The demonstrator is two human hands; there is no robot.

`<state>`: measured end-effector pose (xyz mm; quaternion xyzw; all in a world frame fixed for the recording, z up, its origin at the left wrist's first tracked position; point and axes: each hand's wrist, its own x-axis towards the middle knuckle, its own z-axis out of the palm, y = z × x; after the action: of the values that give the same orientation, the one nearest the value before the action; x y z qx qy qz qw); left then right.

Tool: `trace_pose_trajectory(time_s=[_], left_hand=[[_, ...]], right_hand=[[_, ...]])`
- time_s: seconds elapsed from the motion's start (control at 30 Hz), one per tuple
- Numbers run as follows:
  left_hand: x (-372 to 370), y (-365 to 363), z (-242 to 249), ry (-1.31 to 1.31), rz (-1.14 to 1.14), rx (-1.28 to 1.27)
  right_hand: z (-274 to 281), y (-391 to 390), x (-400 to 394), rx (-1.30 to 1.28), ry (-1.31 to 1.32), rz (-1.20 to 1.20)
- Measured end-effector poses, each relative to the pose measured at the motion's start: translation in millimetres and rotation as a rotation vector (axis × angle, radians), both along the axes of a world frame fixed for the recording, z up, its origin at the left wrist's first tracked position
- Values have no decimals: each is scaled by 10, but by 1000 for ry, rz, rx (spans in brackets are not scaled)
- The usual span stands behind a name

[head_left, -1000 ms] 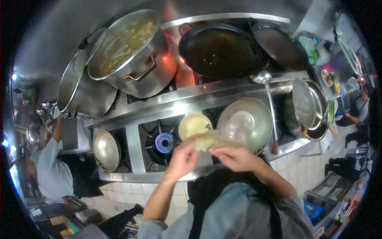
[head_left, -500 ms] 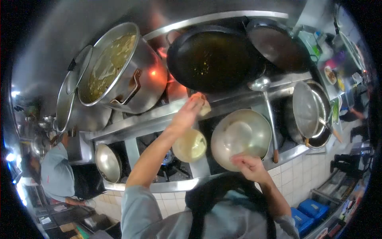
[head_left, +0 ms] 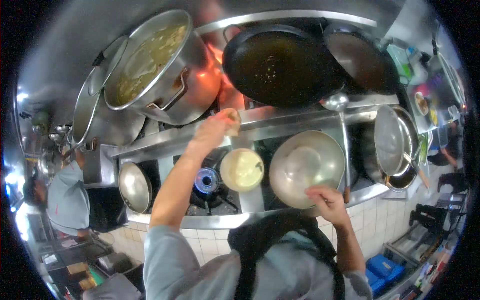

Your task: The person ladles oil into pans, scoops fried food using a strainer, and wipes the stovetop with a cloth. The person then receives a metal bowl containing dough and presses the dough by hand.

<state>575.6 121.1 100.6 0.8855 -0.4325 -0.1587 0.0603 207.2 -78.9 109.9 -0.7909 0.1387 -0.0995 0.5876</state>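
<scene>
Right hand (head_left: 327,201): is hovering right of the cream bowl (head_left: 224,175), by the silver wok (head_left: 289,172)'s near rim; blur is making it impossible to tell whether its curled fingers are closing on anything.
Silver wok: is sitting just right of the bowl, mouth facing up, likely for easy access.
Cream bowl: is standing beside the lit burner (head_left: 206,181), presumably sparing its pale contents direct heat.
Ladle (head_left: 345,145): is lying farther right of the bowl, handle pointing nearward, apparently for quick grabbing.
Left hand (head_left: 216,131): is hovering just beyond the bowl, fingers gripping a pale piece (head_left: 233,131), part of it showing outside them.
Dark pan (head_left: 239,60): is sitting well beyond the bowl.
</scene>
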Motion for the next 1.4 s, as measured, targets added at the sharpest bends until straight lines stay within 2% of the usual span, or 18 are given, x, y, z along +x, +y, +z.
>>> trace_pose_trajectory(time_s=[0.07, 0.13, 0.27, 0.4, 0.5, 0.53, 0.6, 0.63, 0.7, 0.8, 0.87, 0.93, 1.0, 1.07, 1.13, 1.2, 1.27, 1.4], left_hand=[[-293, 269, 477, -22, 20, -221], [-570, 663, 779, 18, 15, -233], [-1476, 1304, 1195, 614, 162, -278], [-2093, 1624, 667, 829, 267, -160], [-2479, 1621, 45, 753, 362, -394], [-2585, 1641, -185, 776, 297, -382], [-2744, 1528, -481, 420, 114, -489], [-2812, 1432, -428, 663, 253, -398], [-2850, 1522, -1063, 533, 51, -313], [-2990, 1442, -1076, 560, 45, -259], [-3062, 1382, -1081, 568, 72, -229], [-3102, 1507, -1296, 483, 52, -335], [-3137, 1591, -1480, 611, 178, -369], [-3176, 1605, -1530, 738, 318, -410], [-3258, 1539, -1419, 801, 522, -479], [-3391, 1447, -1411, 765, 619, -530], [-3630, 1384, -1394, 720, 730, -576], [-4135, 1249, -1354, 595, 889, -595]], right_hand=[[-70, 26, -161, 52, -1, -52], [-81, 57, -285, 110, 65, -79], [-217, 214, -418, 56, -1, -97], [-34, 475, -355, 63, 48, -67], [55, 593, -296, -81, -13, 19], [75, 602, -361, -174, -53, 61], [118, 619, -488, -185, -29, -40], [146, 611, -540, -237, -53, -37], [187, 497, -701, -295, -78, -60], [315, 250, -982, -295, -58, -173], [534, 20, -1169, -501, -125, -350], [535, -282, -1443, -507, -97, -470], [496, -600, -1748, -443, -51, -543], [513, -896, -1971, 140, -223, -678], [608, -1133, -2146, 277, -262, -694], [552, -1395, -2300, 713, -451, -535], [378, -1679, -2369, 773, -441, -503], [166, -2149, -2546, 619, -336, -549]])
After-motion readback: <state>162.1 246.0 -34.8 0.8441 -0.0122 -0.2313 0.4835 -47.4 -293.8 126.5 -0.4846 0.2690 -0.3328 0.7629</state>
